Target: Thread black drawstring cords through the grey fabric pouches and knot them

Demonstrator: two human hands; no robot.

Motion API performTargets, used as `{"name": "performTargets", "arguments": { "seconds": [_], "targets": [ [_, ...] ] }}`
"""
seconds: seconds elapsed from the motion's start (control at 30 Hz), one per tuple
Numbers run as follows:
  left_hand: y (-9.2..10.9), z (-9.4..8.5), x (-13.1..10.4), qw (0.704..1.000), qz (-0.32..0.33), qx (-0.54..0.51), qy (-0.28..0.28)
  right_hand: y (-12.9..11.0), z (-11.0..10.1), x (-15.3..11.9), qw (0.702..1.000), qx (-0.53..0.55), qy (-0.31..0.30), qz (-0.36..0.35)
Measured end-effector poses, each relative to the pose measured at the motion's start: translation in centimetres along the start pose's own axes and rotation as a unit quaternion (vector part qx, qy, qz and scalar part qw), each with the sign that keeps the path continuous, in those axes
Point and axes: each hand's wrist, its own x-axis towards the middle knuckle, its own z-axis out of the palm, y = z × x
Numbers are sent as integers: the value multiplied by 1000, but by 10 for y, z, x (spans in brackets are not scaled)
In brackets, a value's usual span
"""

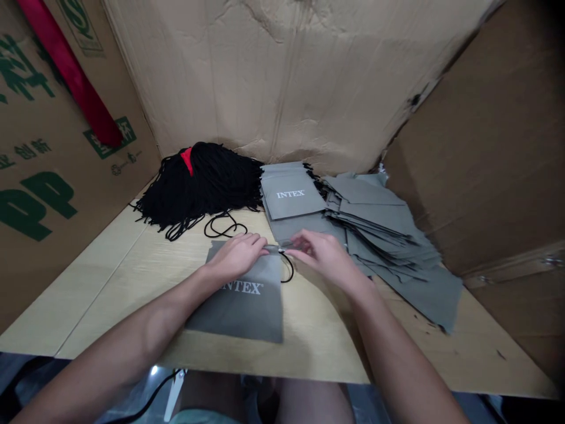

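A grey INTEX pouch lies flat on the light wooden table in front of me. My left hand is closed on its top edge near the right corner. Just right of that corner, my right hand pinches something small and shiny that is too small to make out. A black cord loops down between the hands, and more of it curls on the table behind my left hand.
A heap of black cords with a red tie lies at the back left. Stacked grey INTEX pouches stand behind my hands, beside a loose pile of grey pouches at right. Cardboard walls enclose the table.
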Motion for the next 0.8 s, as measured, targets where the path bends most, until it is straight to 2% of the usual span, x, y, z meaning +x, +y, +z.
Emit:
{"name": "performTargets", "arguments": {
  "seconds": [0.07, 0.2, 0.53, 0.67, 0.8],
  "targets": [
    [-3, -2, 0, 1000, -2, 24, 5, 4, -11, 0, 1000, -28, -5, 8],
    [-1, -5, 1, 998, 17, 64, 5, 8, -21, -2, 999, -14, 2, -42],
    [11, 0, 4, 993, 60, 102, -4, -4, 6, -1, 991, -11, 0, -134],
    [15, 2, 4, 990, 72, 117, -17, -12, 14, 0, 996, 10, 8, -90],
    [11, 1, 5, 991, 60, 119, -24, -8, 0, -1, 1000, -19, -3, -24]
  ]
}}
